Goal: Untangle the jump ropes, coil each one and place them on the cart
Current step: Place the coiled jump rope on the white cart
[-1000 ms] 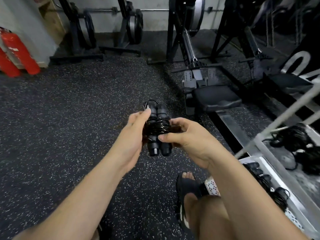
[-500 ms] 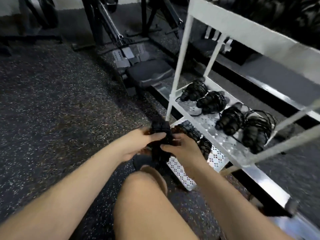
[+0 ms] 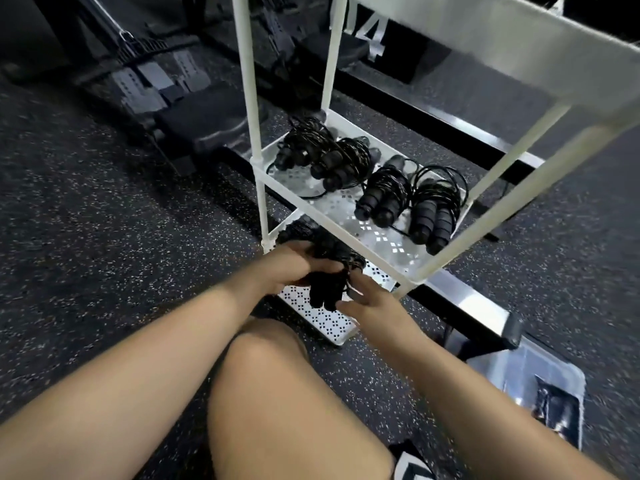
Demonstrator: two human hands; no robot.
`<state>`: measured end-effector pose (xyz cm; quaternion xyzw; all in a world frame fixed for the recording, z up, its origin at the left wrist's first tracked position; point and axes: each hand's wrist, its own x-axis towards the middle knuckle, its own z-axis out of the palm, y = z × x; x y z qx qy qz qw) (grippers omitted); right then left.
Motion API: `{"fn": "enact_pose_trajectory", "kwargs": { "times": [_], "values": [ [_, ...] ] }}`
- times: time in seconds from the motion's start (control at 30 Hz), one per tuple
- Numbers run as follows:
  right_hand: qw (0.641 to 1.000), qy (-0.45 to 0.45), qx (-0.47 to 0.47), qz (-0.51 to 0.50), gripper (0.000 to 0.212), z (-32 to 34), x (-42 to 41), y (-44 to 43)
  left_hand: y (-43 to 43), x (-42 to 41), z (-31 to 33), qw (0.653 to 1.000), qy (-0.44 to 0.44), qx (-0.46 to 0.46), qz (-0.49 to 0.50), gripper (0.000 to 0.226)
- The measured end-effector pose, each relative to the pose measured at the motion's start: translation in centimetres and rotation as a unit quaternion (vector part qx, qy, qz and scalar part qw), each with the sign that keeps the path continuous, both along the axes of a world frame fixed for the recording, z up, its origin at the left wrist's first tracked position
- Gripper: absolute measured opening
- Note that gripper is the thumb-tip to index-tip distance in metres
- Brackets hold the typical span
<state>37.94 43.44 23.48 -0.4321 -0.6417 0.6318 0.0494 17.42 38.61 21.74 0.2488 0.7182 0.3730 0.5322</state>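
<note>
Gym (rubber floor (image 3: 104,220), rowing machine (image 3: 204,123))

Black jump ropes (image 3: 388,199), white perforated cart (image 3: 349,202), speckled dark floor (image 3: 121,220)

the left hand (image 3: 294,268) grips a coiled black rope (image 3: 325,294) just over the bottom shelf (image 3: 322,320) of a white cart (image 3: 258,188). the right hand (image 3: 375,308) touches it from the right, fingers loose. four coiled ropes (image 3: 384,195) lie on the middle shelf (image 3: 391,244).

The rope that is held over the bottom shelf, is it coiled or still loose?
Coiled: the rope is a compact black bundle with no loose cord trailing from it, just above the bottom shelf.
</note>
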Motion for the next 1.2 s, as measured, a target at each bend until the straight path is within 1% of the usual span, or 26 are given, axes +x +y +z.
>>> {"fn": "enact_pose_trajectory", "kwargs": {
  "times": [0.03, 0.1, 0.13, 0.2, 0.23, 0.27, 0.3, 0.33, 0.37, 0.43, 0.5, 0.53, 0.6, 0.7, 0.77, 0.83, 0.9, 1.0, 1.07, 1.13, 1.17, 1.2],
  "values": [
    [1.0, -0.013, 0.001, 0.001, 0.067, 0.1, 0.6, 0.0, 0.1, 0.5, 0.3, 1.0, 0.005, -0.003, -0.014, 0.05],
    [1.0, -0.029, 0.004, 0.001, 0.053, 0.1, 2.0, -0.1, 0.1, 1.2, 0.9, 0.999, 0.002, -0.021, -0.029, 0.06],
    [1.0, -0.024, -0.018, -0.007, 0.055, 0.1, 2.6, -0.3, -0.1, 1.6, 1.2, 0.999, -0.004, -0.034, -0.041, 0.064],
    [0.992, 0.006, -0.107, -0.067, 0.085, -0.8, 3.6, -0.6, -0.3, 2.0, 1.8, 0.995, -0.027, -0.057, -0.078, 0.081],
    [0.984, 0.019, -0.154, -0.089, 0.087, -1.1, 3.7, -0.8, -0.5, 2.1, 2.0, 0.992, -0.017, -0.067, -0.104, 0.09],
    [0.977, 0.042, -0.183, -0.098, 0.079, -1.3, 3.7, -1.1, -0.6, 2.4, 2.5, 0.989, -0.002, -0.078, -0.128, 0.091],
    [0.974, 0.056, -0.196, -0.102, 0.068, -1.2, 3.6, -1.4, -0.7, 2.6, 2.5, 0.986, 0.005, -0.083, -0.147, 0.082],
    [0.972, 0.063, -0.201, -0.106, 0.06, -1.2, 3.4, -1.7, -0.8, 3.0, 3.0, 0.983, 0.005, -0.083, -0.165, 0.064],
    [0.971, 0.067, -0.201, -0.112, 0.055, -0.9, 3.4, -2.0, -0.9, 3.4, 3.4, 0.981, 0.005, -0.085, -0.172, 0.053],
    [0.973, 0.067, -0.191, -0.109, 0.054, -0.7, 3.7, -2.4, -1.2, 4.0, 4.2, 0.979, 0.006, -0.091, -0.184, 0.042],
    [0.978, 0.059, -0.184, -0.081, 0.061, -0.1, 4.6, -2.4, -2.0, 4.6, 5.4, 0.974, 0.006, -0.1, -0.203, 0.033],
    [0.98, 0.055, -0.181, -0.062, 0.062, 0.3, 5.3, -2.3, -2.5, 4.9, 6.0, 0.97, 0.004, -0.112, -0.215, 0.031],
    [0.985, 0.044, -0.165, -0.019, 0.058, 1.0, 7.0, -1.9, -3.3, 5.8, 7.2, 0.965, -0.016, -0.136, -0.224, 0.036],
    [0.991, 0.013, -0.129, 0.028, 0.067, 1.6, 9.4, -1.1, -3.8, 7.1, 7.6, 0.962, -0.043, -0.152, -0.224, 0.039],
    [0.992, 0.016, -0.123, 0.039, 0.066, 2.1, 11.5, -0.6, -3.6, 8.3, 7.8, 0.959, -0.037, -0.15, -0.236, 0.036],
    [0.991, 0.023, -0.128, 0.033, 0.06, 2.4, 13.3, 0.2, -2.8, 9.1, 7.6, 0.962, -0.03, -0.142, -0.233, 0.027],
    [0.989, 0.028, -0.142, 0.024, 0.055, 1.9, 15.0, 1.2, -1.6, 9.4, 7.1, 0.966, 0.001, -0.139, -0.22, 0.023],
    [0.987, 0.018, -0.162, 0.005, 0.046, 0.4, 17.2, 3.2, 0.1, 9.8, 6.1, 0.972, 0.098, -0.124, -0.176, 0.022],
    [0.984, 0.018, -0.176, -0.016, 0.036, -0.7, 18.0, 4.7, 1.0, 10.0, 5.0, 0.974, 0.153, -0.092, -0.137, 0.022],
    [0.984, -0.001, -0.173, -0.042, 0.03, -1.6, 18.0, 6.3, 1.8, 10.5, 3.9, 0.979, 0.162, -0.067, -0.102, 0.02],
    [0.984, -0.015, -0.17, -0.06, 0.033, -2.2, 17.6, 7.1, 2.1, 10.7, 3.5, 0.981, 0.158, -0.062, -0.09, 0.017],
    [0.983, -0.024, -0.163, -0.079, 0.04, -2.9, 16.9, 7.9, 2.3, 10.8, 3.1, 0.983, 0.154, -0.058, -0.082, 0.015]
  ]
}}
